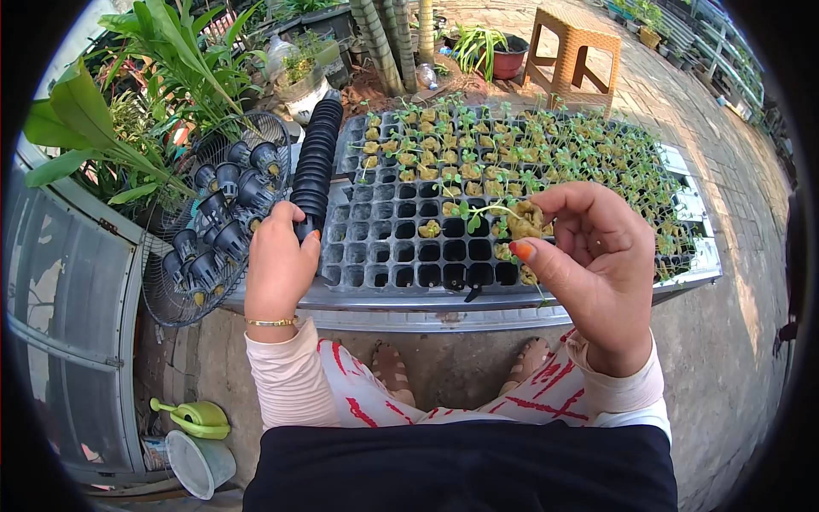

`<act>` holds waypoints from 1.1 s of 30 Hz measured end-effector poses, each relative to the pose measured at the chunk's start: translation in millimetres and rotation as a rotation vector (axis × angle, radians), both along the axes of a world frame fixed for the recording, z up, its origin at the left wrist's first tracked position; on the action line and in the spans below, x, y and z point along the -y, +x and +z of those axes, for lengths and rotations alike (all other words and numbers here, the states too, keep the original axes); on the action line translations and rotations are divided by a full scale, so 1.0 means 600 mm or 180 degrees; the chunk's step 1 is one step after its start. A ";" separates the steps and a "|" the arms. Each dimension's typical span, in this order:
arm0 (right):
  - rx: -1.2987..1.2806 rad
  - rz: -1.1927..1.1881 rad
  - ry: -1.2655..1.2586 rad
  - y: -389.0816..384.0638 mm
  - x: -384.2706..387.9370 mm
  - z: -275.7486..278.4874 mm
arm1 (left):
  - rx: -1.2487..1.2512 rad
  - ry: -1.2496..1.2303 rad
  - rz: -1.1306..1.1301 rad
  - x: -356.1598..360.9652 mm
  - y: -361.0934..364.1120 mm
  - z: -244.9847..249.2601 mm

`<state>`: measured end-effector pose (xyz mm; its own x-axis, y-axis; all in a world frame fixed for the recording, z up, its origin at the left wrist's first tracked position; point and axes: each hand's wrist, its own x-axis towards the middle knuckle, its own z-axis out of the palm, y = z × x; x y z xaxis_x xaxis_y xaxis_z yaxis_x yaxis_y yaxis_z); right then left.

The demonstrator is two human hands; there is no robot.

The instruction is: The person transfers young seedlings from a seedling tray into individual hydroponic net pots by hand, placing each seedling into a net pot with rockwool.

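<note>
My right hand pinches a seedling by its yellow-brown root plug, above the seedling tray. Its pale stem and green leaves point left. My left hand has its fingers closed around the near end of a long stack of black net pots, which lies along the tray's left edge. The black seedling tray has many bare cells at left and front; plugs with green sprouts fill much of its right and back. Left of my left hand, a wire basket holds several black net pots with plugs inside.
A metal-edged table carries the tray. Behind it are a brown woven stool, a red pot and plant stems. Leafy plants crowd the left. On the floor are a green watering can and a pale bucket.
</note>
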<state>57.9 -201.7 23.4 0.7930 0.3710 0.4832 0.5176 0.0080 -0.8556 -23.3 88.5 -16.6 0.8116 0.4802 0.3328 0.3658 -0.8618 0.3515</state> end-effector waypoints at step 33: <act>0.0000 -0.0045 0.0093 0.006 0.008 -0.001 | -0.0223 -0.0062 0.0128 -0.003 0.011 0.010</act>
<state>61.6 -206.7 22.8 0.7981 0.3456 0.4937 0.5178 0.0258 -0.8551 -16.5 90.5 -10.7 0.8125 0.5188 0.2660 0.4244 -0.8391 0.3404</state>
